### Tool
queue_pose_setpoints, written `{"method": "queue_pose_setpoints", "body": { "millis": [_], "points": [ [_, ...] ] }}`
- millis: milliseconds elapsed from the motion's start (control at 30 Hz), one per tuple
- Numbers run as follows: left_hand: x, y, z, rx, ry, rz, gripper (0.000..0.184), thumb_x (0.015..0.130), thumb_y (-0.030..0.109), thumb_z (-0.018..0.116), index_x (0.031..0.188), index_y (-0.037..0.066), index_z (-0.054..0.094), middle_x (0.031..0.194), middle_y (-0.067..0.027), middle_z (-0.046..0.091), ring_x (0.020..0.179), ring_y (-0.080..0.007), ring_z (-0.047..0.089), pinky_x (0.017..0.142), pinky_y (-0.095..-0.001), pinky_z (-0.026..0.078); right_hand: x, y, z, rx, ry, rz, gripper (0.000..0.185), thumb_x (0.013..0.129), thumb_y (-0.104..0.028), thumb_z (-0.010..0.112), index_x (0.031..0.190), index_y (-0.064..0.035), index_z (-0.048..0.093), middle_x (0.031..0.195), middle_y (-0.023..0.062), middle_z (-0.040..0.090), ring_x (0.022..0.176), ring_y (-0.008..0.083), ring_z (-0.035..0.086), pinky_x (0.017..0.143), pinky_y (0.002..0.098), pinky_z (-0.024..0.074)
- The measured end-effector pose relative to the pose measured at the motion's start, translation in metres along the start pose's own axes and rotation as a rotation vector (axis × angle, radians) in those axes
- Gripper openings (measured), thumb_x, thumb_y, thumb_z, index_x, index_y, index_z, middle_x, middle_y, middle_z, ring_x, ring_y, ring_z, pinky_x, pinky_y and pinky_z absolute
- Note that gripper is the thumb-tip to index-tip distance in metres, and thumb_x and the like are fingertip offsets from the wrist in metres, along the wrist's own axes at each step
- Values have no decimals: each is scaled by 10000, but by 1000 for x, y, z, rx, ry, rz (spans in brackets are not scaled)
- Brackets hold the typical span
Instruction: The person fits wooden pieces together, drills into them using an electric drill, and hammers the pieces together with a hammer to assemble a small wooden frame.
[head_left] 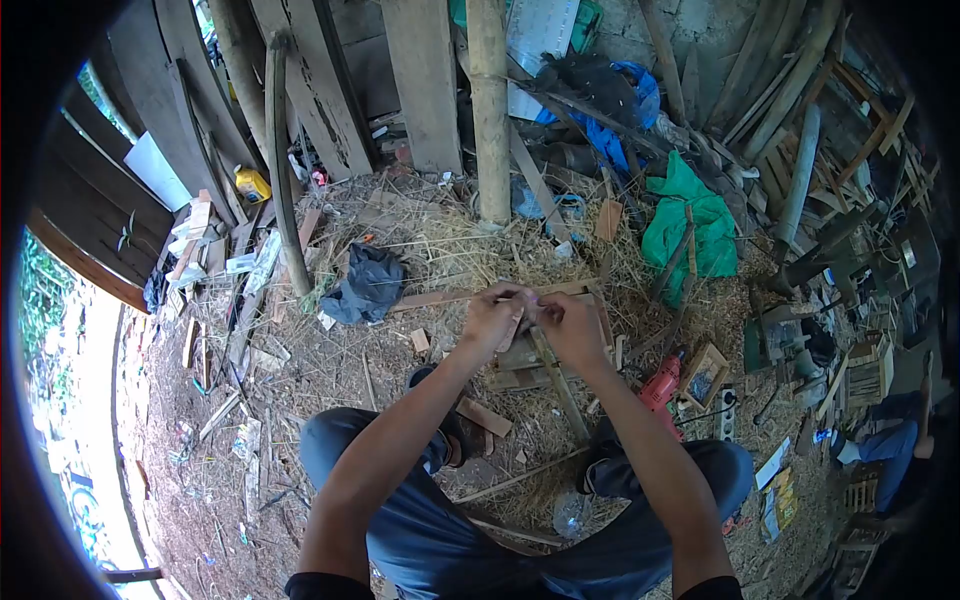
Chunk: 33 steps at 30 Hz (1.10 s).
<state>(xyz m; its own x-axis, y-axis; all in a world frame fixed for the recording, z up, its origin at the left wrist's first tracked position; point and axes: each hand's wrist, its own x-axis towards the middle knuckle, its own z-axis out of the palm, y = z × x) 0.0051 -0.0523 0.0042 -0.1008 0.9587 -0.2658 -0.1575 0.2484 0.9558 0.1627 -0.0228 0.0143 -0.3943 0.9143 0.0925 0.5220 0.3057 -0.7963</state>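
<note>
My left hand point(492, 318) and my right hand point(570, 328) meet in front of me, above the ground between my knees. Both have bent fingers pinched together, with the fingertips almost touching. Something small and pale seems to be between them, too small and covered to name. Under the hands lie short wooden boards point(517, 378). A narrow wooden strip point(562, 392) runs from beneath my right hand down toward my right foot.
To the right lie a red power tool point(661, 384), a small wooden frame point(705, 375) and a power strip point(724, 414). A black plastic bag point(365, 285) and a green sack point(697, 222) sit farther off. A wooden post point(489, 120) stands ahead. Another person's blue-clothed leg point(893, 455) shows at far right.
</note>
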Motion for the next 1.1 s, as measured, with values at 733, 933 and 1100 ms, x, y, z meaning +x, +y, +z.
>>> {"method": "queue_pose_setpoints", "body": {
  "millis": [733,933,1100],
  "points": [
    [1,-87,-21,489,404,167,172,811,112,696,964,34,711,832,-114,716,749,-170,692,648,-301,529,-15,36,19,96,-156,412,276,901,-228,555,894,48,559,764,201,624,767,354,638,684,484,488],
    [1,-92,-22,487,416,219,155,821,124,672,931,23,712,793,-107,708,683,-181,674,628,-305,515,-22,41,24,-104,-148,117,186,934,-143,486,929,41,510,734,250,609,674,447,598,617,514,461],
    [5,-97,-20,474,477,268,169,837,150,663,952,33,706,826,-110,704,728,-184,665,664,-302,505,-23,42,26,-120,-93,35,195,928,-124,495,979,64,496,707,250,594,727,414,615,644,485,483]
  ]
}}
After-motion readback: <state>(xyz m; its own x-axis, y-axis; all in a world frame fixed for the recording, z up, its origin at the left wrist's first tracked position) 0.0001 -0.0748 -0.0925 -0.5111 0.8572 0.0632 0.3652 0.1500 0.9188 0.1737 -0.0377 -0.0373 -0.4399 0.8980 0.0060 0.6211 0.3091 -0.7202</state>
